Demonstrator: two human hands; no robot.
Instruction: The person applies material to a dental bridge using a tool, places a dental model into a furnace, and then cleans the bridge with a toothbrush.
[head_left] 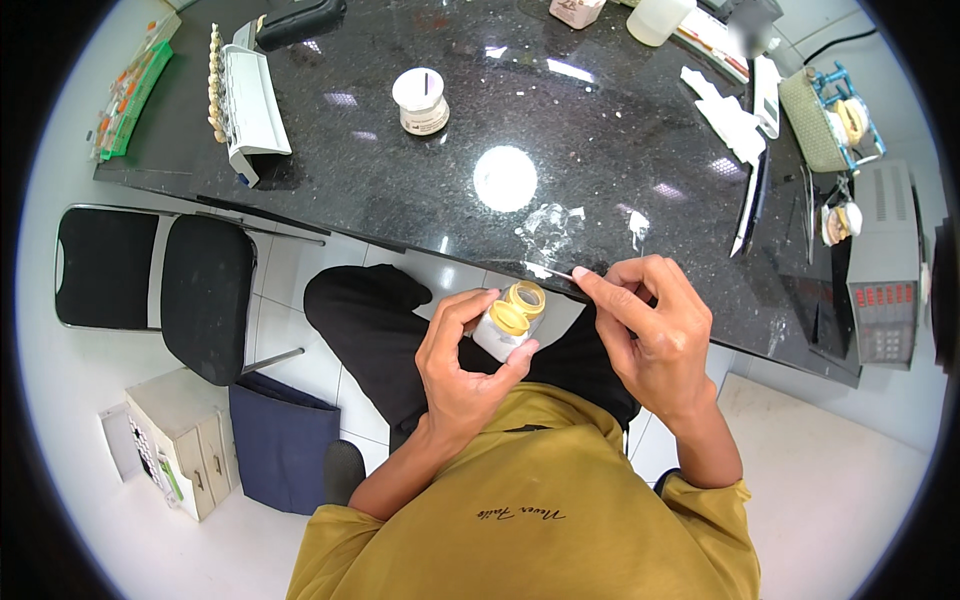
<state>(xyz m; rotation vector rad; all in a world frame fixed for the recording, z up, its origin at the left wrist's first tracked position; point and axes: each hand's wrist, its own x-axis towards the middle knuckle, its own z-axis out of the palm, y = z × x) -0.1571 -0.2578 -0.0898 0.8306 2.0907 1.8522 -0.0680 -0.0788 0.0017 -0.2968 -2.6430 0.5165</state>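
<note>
My left hand (462, 355) holds a small white plaster block (503, 335) topped by two yellow ring-shaped pieces (518, 307), just below the edge of the black granite table (400, 190). My right hand (650, 330) pinches a thin pointed metal tool (548, 269), whose tip sticks out to the left over the table edge, a little above the yellow pieces. Both hands sit close together above my lap.
On the table stand a white round jar (421, 101), a white tray with a row of small teeth samples (245, 105), white cloths (730, 115), a grey device with red digits (885, 270) and a blue frame (845, 115). A black chair (150, 285) and small drawer box (180, 440) stand left.
</note>
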